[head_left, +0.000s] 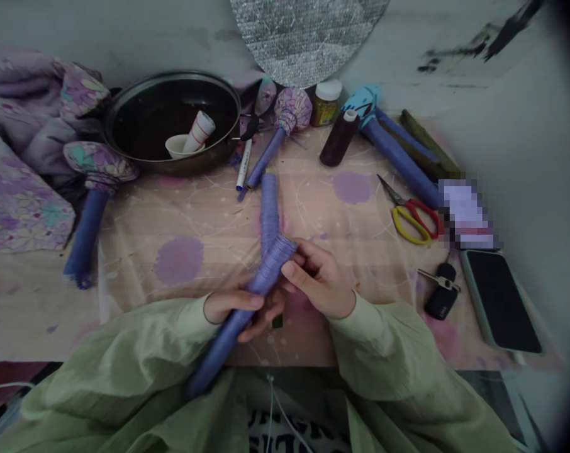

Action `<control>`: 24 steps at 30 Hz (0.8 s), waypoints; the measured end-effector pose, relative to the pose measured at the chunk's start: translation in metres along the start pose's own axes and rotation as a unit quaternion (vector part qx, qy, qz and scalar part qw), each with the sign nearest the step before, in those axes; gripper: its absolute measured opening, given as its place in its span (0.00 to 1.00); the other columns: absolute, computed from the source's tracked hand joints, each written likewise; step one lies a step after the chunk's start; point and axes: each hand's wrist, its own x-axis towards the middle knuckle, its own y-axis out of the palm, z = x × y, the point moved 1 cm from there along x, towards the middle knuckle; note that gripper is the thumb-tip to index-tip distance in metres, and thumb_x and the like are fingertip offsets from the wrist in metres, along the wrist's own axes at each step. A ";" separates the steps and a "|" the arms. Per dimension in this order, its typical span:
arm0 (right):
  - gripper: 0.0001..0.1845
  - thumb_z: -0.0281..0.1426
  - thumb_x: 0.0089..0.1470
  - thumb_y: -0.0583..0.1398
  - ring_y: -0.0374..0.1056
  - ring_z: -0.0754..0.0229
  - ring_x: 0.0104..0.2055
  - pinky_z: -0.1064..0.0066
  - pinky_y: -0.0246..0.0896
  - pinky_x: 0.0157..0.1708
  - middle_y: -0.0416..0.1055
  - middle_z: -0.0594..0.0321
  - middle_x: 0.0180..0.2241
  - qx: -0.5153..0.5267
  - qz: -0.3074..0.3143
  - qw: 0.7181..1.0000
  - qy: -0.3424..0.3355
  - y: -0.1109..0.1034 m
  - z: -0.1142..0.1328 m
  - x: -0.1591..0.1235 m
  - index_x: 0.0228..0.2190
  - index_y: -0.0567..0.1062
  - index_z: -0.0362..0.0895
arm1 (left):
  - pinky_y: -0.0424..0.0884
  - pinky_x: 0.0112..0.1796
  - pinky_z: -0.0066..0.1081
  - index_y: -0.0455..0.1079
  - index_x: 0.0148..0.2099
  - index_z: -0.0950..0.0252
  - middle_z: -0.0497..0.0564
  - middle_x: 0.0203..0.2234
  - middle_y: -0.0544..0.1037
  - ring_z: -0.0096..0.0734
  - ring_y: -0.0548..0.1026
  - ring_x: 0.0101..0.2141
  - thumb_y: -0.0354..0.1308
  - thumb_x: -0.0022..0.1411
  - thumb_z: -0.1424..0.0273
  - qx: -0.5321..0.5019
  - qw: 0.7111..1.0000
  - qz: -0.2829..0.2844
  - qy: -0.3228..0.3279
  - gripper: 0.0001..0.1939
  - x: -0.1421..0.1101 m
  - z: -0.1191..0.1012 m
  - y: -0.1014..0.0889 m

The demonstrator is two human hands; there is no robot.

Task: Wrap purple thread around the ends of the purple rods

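A purple rod, closely wound with cord or thread, slants from my lap up to the middle of the table. My left hand is closed around its middle, with the thumb on top and the fingers beneath. At the rod's upper end, the thumb and fingers of my right hand pinch the wound edge. Behind that end a second purple wound length points away from me; whether the two are joined, I cannot tell. A small dark object shows below my hands.
A black pan holding a white cup stands at the back left. Purple rods with floral cloth heads lie around. To the right are scissors, a dark bottle, a key with a black fob and a phone.
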 end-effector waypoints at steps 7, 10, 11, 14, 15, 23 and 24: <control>0.17 0.42 0.48 0.62 0.47 0.72 0.18 0.77 0.43 0.16 0.52 0.75 0.16 -0.042 -0.090 0.995 0.004 -0.005 0.001 0.006 0.33 0.68 0.42 | 0.68 0.15 0.18 0.60 0.41 0.65 0.42 0.24 0.71 0.21 0.72 0.16 0.61 0.57 0.71 0.165 0.955 -0.196 0.146 0.13 0.001 -0.002 0.010; 0.15 0.41 0.47 0.63 0.50 0.71 0.18 0.77 0.46 0.17 0.55 0.74 0.17 -0.061 -0.104 0.993 0.000 -0.006 0.002 0.005 0.32 0.70 0.43 | 0.68 0.15 0.18 0.62 0.42 0.66 0.44 0.24 0.73 0.22 0.73 0.17 0.59 0.58 0.70 0.134 0.967 -0.166 0.138 0.12 0.000 -0.003 0.008; 0.14 0.40 0.47 0.63 0.51 0.71 0.19 0.76 0.47 0.18 0.56 0.73 0.17 -0.073 -0.106 0.992 -0.004 -0.006 0.002 0.005 0.31 0.70 0.43 | 0.68 0.14 0.18 0.62 0.42 0.65 0.44 0.25 0.73 0.22 0.73 0.17 0.58 0.59 0.69 0.119 0.971 -0.153 0.137 0.11 -0.001 -0.003 0.007; 0.11 0.39 0.49 0.63 0.51 0.70 0.19 0.76 0.47 0.18 0.57 0.71 0.17 -0.109 -0.112 0.988 -0.015 -0.007 0.002 0.004 0.27 0.72 0.43 | 0.66 0.13 0.17 0.63 0.42 0.65 0.45 0.25 0.73 0.21 0.72 0.15 0.56 0.61 0.67 0.082 0.978 -0.126 0.143 0.09 -0.003 -0.005 0.004; 0.11 0.38 0.49 0.62 0.51 0.70 0.19 0.76 0.46 0.18 0.58 0.71 0.17 -0.111 -0.115 0.987 -0.018 -0.007 0.002 0.004 0.26 0.72 0.43 | 0.66 0.13 0.17 0.64 0.43 0.65 0.45 0.25 0.73 0.20 0.71 0.15 0.55 0.61 0.67 0.076 0.979 -0.122 0.145 0.09 -0.003 -0.006 0.004; 0.10 0.36 0.49 0.62 0.50 0.72 0.17 0.76 0.45 0.16 0.61 0.70 0.16 -0.067 -0.130 0.988 -0.040 -0.011 0.001 0.002 0.24 0.74 0.43 | 0.64 0.13 0.17 0.66 0.46 0.66 0.45 0.24 0.73 0.19 0.70 0.14 0.54 0.61 0.67 0.066 0.981 -0.116 0.142 0.12 -0.003 -0.010 0.003; 0.09 0.36 0.49 0.63 0.50 0.72 0.17 0.76 0.46 0.16 0.62 0.70 0.17 -0.062 -0.130 0.989 -0.043 -0.012 0.000 0.002 0.24 0.74 0.43 | 0.64 0.13 0.17 0.66 0.45 0.67 0.45 0.24 0.73 0.19 0.70 0.14 0.54 0.61 0.67 0.066 0.981 -0.117 0.142 0.12 -0.003 -0.010 0.003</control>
